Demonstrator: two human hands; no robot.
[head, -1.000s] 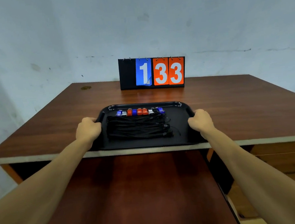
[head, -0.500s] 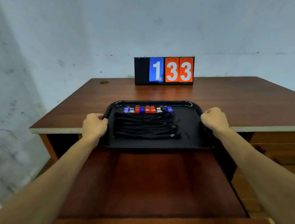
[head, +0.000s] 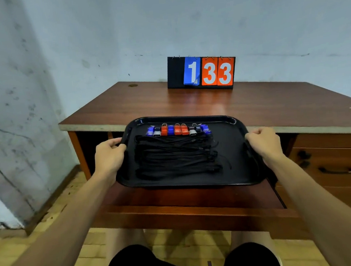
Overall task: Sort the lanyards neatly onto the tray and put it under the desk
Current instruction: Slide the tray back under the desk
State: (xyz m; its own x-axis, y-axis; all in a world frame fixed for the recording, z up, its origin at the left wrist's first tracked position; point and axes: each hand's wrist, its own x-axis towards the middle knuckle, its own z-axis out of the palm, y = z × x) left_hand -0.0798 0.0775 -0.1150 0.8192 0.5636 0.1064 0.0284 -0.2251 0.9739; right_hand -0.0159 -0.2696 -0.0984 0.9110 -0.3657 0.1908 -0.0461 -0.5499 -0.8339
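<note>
A black tray hangs in the air in front of the desk, above a pulled-out wooden shelf. On the tray lie several black lanyards in a neat stack, their blue, red and silver clips lined up along the far side. My left hand grips the tray's left rim. My right hand grips the right rim.
A flip scoreboard reading 133 stands at the back of the desk. Drawers with dark handles fill the desk's right side. A wall stands close on the left. My knees are below the shelf, over a tiled floor.
The tray has come off the desk top toward me and now hangs over the pulled-out shelf. My view has backed away and tilted down.
</note>
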